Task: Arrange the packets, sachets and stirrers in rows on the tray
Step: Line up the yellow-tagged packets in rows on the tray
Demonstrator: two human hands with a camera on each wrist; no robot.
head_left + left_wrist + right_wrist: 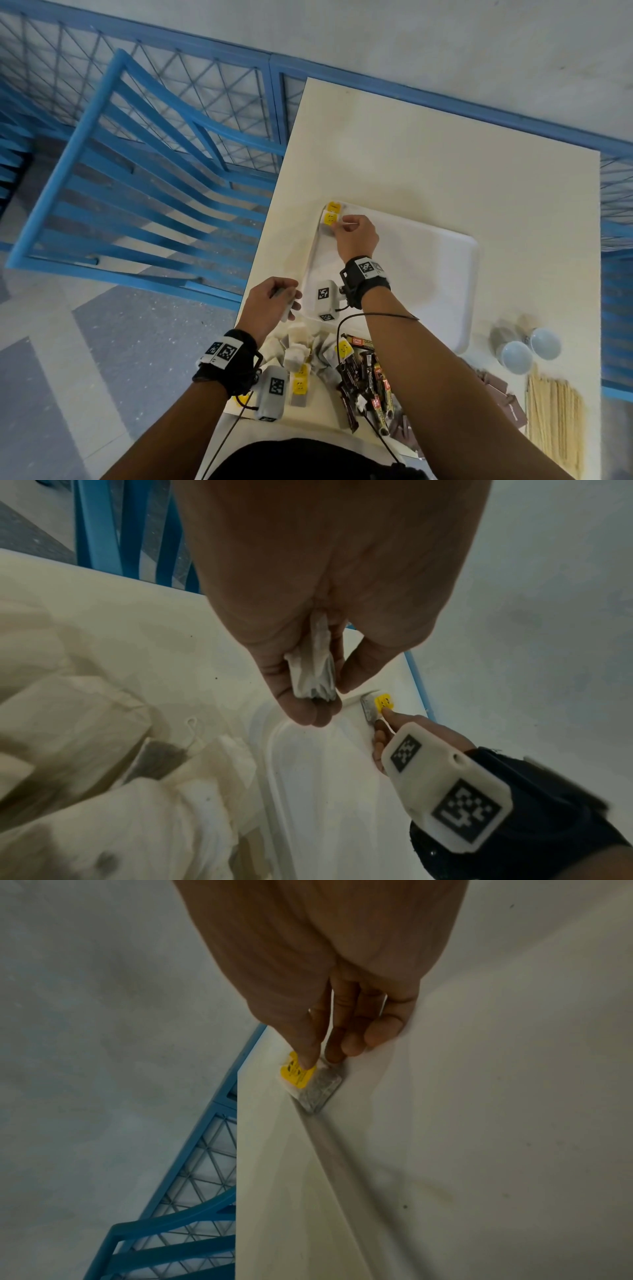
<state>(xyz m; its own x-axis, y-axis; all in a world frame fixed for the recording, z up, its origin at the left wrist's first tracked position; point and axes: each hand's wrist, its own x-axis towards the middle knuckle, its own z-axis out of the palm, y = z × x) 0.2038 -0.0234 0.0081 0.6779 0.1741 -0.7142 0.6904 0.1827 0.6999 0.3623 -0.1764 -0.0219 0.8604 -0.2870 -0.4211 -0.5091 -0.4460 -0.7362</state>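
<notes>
Head: my right hand (356,238) is at the far-left corner of the white tray (428,274), left hand (272,301) beside its near corner; left wrist: its fingers clamp bunched tea bags (316,674); right wrist: thumb and forefinger pinch a yellow-tagged tea bag (310,1087) lying in that corner.

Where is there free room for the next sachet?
Free: most of the tray, from the right hand across to its right rim; also the table beyond it. Crowded: the tray's far-left corner with two tea bags, and the near edge's packet pile.
</notes>
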